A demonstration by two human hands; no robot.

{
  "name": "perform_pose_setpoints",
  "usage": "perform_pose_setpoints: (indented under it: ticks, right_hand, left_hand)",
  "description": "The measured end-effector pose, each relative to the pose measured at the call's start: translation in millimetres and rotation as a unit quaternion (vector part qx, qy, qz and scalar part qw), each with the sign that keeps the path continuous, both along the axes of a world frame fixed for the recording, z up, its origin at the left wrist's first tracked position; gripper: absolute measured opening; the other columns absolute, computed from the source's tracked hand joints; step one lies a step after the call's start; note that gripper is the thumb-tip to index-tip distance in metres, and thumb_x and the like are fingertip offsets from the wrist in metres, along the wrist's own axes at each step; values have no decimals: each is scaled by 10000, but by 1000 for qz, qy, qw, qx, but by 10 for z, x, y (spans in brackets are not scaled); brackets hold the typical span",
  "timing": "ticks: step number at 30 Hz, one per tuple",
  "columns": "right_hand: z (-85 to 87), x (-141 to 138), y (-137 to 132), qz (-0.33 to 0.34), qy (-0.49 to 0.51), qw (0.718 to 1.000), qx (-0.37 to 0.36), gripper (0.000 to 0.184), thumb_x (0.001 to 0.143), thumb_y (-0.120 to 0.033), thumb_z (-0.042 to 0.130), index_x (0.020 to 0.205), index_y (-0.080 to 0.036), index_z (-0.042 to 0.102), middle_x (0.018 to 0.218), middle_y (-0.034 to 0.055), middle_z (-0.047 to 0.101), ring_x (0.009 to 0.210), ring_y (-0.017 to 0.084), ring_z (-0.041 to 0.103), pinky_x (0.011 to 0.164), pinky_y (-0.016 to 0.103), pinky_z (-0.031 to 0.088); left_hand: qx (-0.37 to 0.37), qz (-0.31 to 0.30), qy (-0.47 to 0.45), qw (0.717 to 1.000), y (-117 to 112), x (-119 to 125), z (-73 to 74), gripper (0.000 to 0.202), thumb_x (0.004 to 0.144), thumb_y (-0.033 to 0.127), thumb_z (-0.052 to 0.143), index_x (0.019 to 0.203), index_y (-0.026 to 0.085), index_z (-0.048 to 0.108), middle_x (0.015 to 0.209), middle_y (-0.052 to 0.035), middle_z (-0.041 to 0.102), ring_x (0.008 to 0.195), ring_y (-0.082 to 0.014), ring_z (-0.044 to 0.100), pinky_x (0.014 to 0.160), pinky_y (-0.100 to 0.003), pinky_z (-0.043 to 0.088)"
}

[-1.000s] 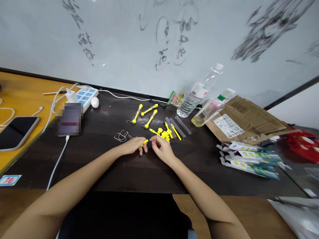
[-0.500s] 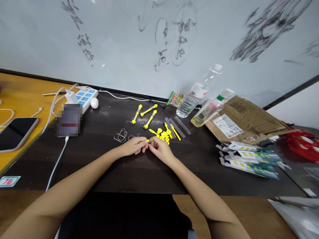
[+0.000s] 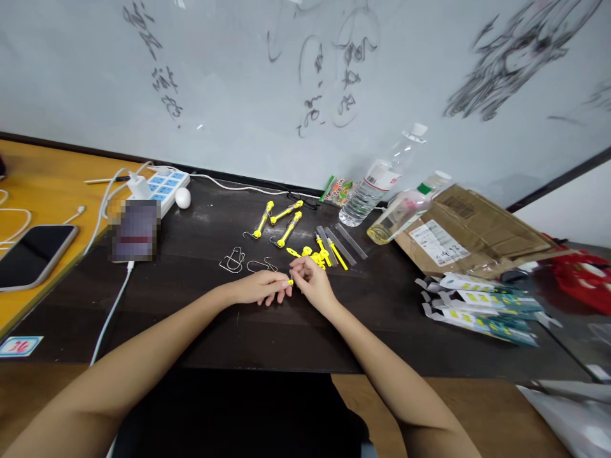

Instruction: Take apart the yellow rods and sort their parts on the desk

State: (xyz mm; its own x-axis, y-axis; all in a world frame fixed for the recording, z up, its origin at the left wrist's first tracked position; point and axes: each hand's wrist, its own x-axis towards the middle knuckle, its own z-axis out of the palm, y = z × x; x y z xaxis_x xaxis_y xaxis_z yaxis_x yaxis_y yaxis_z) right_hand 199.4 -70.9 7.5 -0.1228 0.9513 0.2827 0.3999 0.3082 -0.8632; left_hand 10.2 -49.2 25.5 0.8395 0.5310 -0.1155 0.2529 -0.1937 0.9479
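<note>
My left hand (image 3: pixel 261 287) pinches a small yellow plastic part (image 3: pixel 291 282) between thumb and forefinger, its other fingers loosely curled. My right hand (image 3: pixel 315 287) is closed in a pinch right against that part; what its fingertips hold, if anything, is too small to make out. Beyond the right hand lies a pile of small yellow plastic parts (image 3: pixel 307 252), partly hidden by the fingers. Bent metal wire hooks (image 3: pixel 233 259) lie above my left hand. Farther back rest three yellow-and-clear tube pieces (image 3: pixel 289 230), some with a wire hook at one end.
Clear plastic tubes (image 3: pixel 351 240) and yellow rods (image 3: pixel 338 254) lie right of the pile. Behind stand a water bottle (image 3: pixel 367 194) and a tilted second bottle (image 3: pixel 401 216). A brown parcel (image 3: pixel 477 222) and flattened boxes (image 3: pixel 482 308) lie right; a power strip (image 3: pixel 165 187) sits left.
Both hands have shifted slightly right and down with the small yellow part. My left fingers have loosened a little, and more of the wire hooks behind them shows.
</note>
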Motion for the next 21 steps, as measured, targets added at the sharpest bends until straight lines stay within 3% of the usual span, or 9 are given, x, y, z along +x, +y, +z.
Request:
perform_pose_setpoints:
  ticks: [4,8,13,17,21]
  right_hand:
    - [1,-16,-25,33,31,999,-14,99,819,-269,545,879,-192,530,666,-24,519,547,99,493,449,201,363]
    - [20,-32,-65,87,40,995,-27,99,841,-210,476,917,-188,535,663,-17,525,599,105,513,490,200,406]
    - [20,-30,-75,89,81,992,-44,148,809,-166,454,948,-201,490,674,-32,486,603,104,512,469,189,424]
    - [35,-22,-66,96,106,988,-58,82,871,-272,435,902,-204,470,691,-23,503,608,106,527,478,202,449]
    - [62,-20,-66,87,100,989,-62,262,912,-439,400,831,-200,470,739,3,536,633,110,549,499,217,469]
  left_hand:
    - [42,5,-4,999,16,-13,-6,401,929,483,341,964,159,575,750,-4,584,493,-66,503,423,-167,393]
    - [103,34,-17,994,47,-34,-19,381,942,442,343,925,150,586,726,12,584,472,-45,473,532,-187,416]
    - [127,49,-5,991,34,-31,6,363,943,439,342,918,158,570,725,20,580,469,-51,460,533,-189,395]
    - [187,56,0,981,24,-32,38,363,953,407,327,811,165,557,699,22,574,530,-76,491,586,-203,388]
    - [284,46,20,958,30,-42,47,340,963,367,319,829,180,569,731,7,589,682,-121,550,673,-222,382]
